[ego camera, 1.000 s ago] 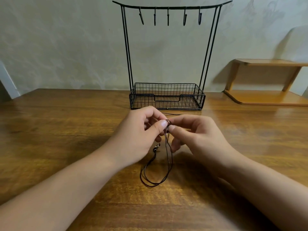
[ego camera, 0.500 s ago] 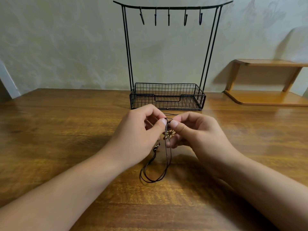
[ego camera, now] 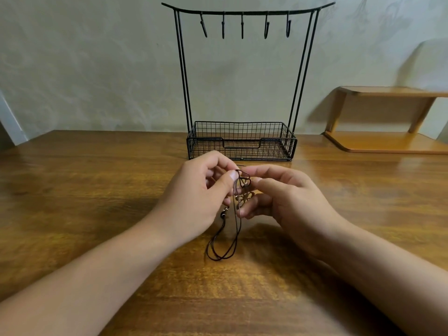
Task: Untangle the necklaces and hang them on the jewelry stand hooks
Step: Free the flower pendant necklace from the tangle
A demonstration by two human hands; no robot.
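- Left hand [ego camera: 198, 192]: raised just above the table [ego camera: 84, 202], forearm entering from the lower left; fingers curled, thumb tip pressed against the forefinger, pinching the dark cord of the necklaces [ego camera: 231, 229] at the top of the tangle.
- Right hand [ego camera: 288, 197]: forearm entering from the lower right; thumb and forefinger pinch the same knot of cord from the other side; the lower fingers curl beneath a metal pendant [ego camera: 243, 198] (openwork, detail blurred).
- Both hands meet at the knot, fingertips almost touching.
- Necklaces: cords hang down from the pinch as a long loop whose lower end lies on the table between the forearms; small beads [ego camera: 224, 213] sit on one strand beside the left hand.
- Jewelry stand [ego camera: 242, 141]: upright just beyond the hands, wire basket at the base; five hooks [ego camera: 242, 26] on the top bar, all bare.
- Wooden shelf [ego camera: 388, 117]: far right, against the wall.
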